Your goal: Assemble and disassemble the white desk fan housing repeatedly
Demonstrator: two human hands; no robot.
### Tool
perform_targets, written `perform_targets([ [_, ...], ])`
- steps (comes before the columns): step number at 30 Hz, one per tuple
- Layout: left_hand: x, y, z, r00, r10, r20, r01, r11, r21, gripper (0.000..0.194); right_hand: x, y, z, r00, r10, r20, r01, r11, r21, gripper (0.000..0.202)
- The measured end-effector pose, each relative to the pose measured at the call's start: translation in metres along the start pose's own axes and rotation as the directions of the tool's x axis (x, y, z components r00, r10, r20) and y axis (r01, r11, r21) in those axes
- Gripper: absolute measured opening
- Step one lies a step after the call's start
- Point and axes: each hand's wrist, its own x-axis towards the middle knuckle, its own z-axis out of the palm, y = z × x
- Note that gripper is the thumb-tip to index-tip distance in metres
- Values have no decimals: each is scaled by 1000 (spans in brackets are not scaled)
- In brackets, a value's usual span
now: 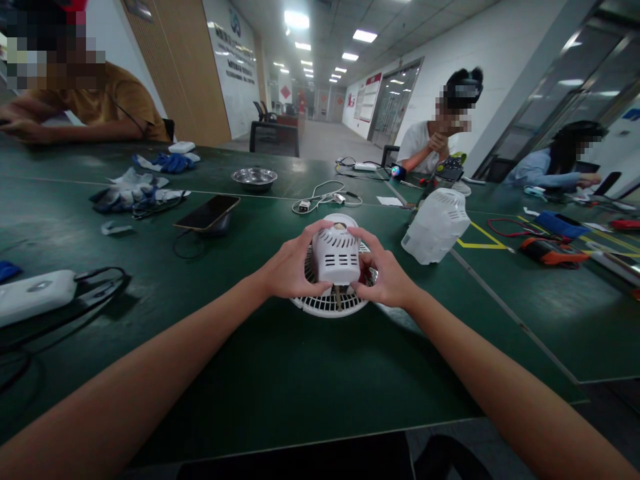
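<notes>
Between my two hands is a white plastic fan motor cover with rows of vent slots. My left hand grips its left side, thumb low and fingers over the top. From the right, my right hand grips it the same way. Below and behind the cover lies a round white fan grille on the green table. Something reddish and partly hidden shows beside my right fingers. I cannot tell whether the cover is fixed to the grille.
To the right stands a translucent white plastic container. A white cable and a metal bowl are behind the grille. Leftward lie a phone, gloves and a white power strip. An orange multimeter lies far right. Several people sit around.
</notes>
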Motion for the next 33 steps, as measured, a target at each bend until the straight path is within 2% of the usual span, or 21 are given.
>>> perform_targets([
  [7,0,-1,-4,998,10,54,-9,1000,-9,107,-1,-1,-1,1000,16,24,-16,1000,-2,93],
  [12,-2,-5,-3,999,3,47,-3,1000,17,112,-1,2,-2,1000,-2,18,2,1000,-7,91],
  [19,-9,-17,8,999,-32,-6,32,995,95,123,1,6,4,991,-47,-129,25,985,-170,95],
  [23,-13,-29,9,999,-40,-29,43,995,89,111,1,14,2,986,-94,-137,57,967,-248,97],
  [26,-15,-39,5,990,-117,-75,121,991,49,90,0,22,-6,980,-153,-127,110,949,-296,97],
  [28,-16,-47,1,969,-205,-135,209,978,19,79,0,25,-13,974,-187,-130,137,936,-324,93],
  [31,-16,-57,-2,923,-323,-208,330,944,-3,71,2,22,-16,958,-216,-186,140,925,-353,78],
  [33,-15,-62,-2,895,-399,-199,405,914,-7,69,5,13,-12,946,-221,-238,123,922,-366,70],
])
